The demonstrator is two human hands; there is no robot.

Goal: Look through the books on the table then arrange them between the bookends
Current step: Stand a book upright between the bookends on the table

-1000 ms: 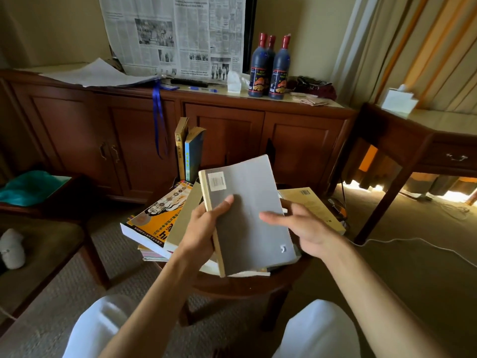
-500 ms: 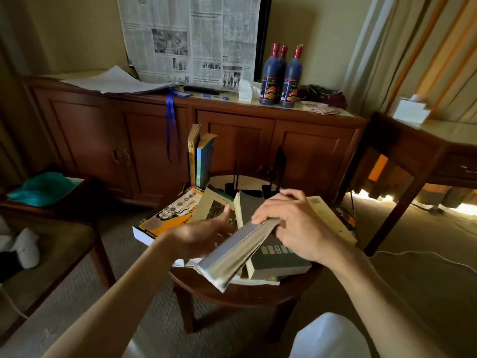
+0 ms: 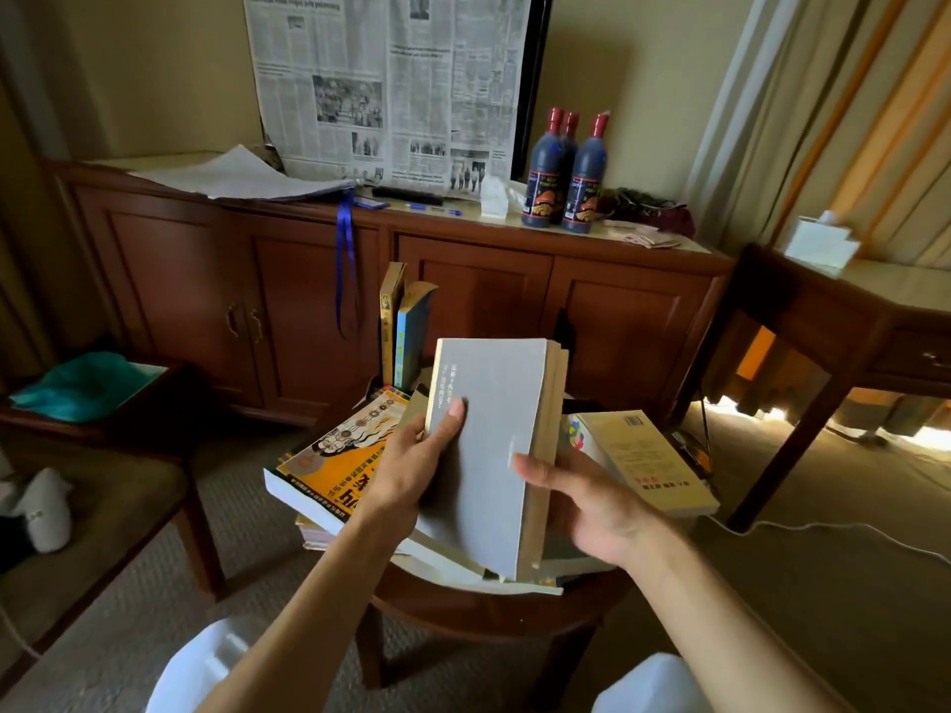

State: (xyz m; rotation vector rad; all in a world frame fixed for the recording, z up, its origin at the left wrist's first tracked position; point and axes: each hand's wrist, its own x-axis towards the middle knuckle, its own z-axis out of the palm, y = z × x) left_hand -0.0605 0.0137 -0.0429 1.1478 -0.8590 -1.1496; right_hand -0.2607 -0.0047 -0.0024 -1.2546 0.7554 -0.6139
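Left hand point(image 3: 411, 468) grips the grey book point(image 3: 489, 455) along its spine edge, thumb curled over the front cover, holding it upright above the round table point(image 3: 489, 617) at the centre of the frame. The right hand point(image 3: 586, 506) is half open, its fingers loosely bent against the book's page edge, steadying it without closing round it. To look through it well, the right thumb probably needs to catch the page block and fan it while the left keeps the spine firm. Two books point(image 3: 404, 329) already stand upright just behind, toward the upper middle; I cannot make out the bookends themselves. Below the grey book lie an orange book point(image 3: 334, 465) at left and a yellow book point(image 3: 643, 460) at right, stacked loosely, so setting it upright means reaching over them. Dark bottles point(image 3: 566, 172) stand on the cabinet point(image 3: 463, 280) behind, well apart.
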